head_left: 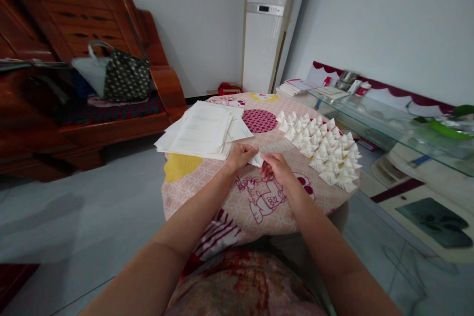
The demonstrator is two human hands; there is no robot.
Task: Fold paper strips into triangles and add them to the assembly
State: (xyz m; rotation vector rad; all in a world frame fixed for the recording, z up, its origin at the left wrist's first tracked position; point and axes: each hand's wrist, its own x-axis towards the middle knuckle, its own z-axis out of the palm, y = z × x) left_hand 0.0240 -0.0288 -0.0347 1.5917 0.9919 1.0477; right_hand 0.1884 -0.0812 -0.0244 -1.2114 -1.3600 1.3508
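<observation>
Between my two hands, just above the round table, is a small folded piece of white paper [256, 159]. My left hand [240, 156] pinches its left side with the thumb on top. On the other side, my right hand [276, 167] grips the paper between thumb and curled fingers. A stack of white paper sheets [202, 127], some with faint print, lies beyond my left hand. To the right stand several rows of folded white paper pieces [320, 145] with pointed tips. My fingers partly cover the paper being held.
A patterned pink cloth [218, 192] covers the table. At the right is a glass-topped cabinet [388, 118] with cups, booklets and a green dish. A wooden sofa [92, 19] with bags [126, 76] stands at the left. Behind the table rises a tall white appliance [262, 34].
</observation>
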